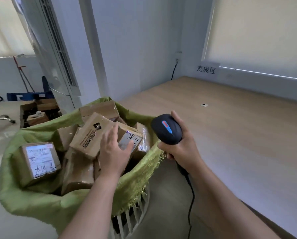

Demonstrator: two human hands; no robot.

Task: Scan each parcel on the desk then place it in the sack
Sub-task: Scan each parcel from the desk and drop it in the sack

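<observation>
A green woven sack (32, 199) stands left of the wooden desk (230, 128), filled with several brown cardboard parcels. My left hand (114, 152) hovers over the sack with fingers spread, resting against a labelled parcel (133, 140) near the sack's right rim; it grips nothing. Another parcel (40, 161) with a white shipping label lies at the sack's left side. My right hand (180, 149) holds a black barcode scanner (166, 129) with a blue and red button, just right of the sack at the desk's edge. Its cable (191, 195) hangs down.
The desk top shows two small cable holes (204, 105) and a paper sign (206, 69) on the wall behind. A white slatted basket (132, 216) supports the sack. An open carton (35, 114) and a chair base (1, 119) stand on the floor at left.
</observation>
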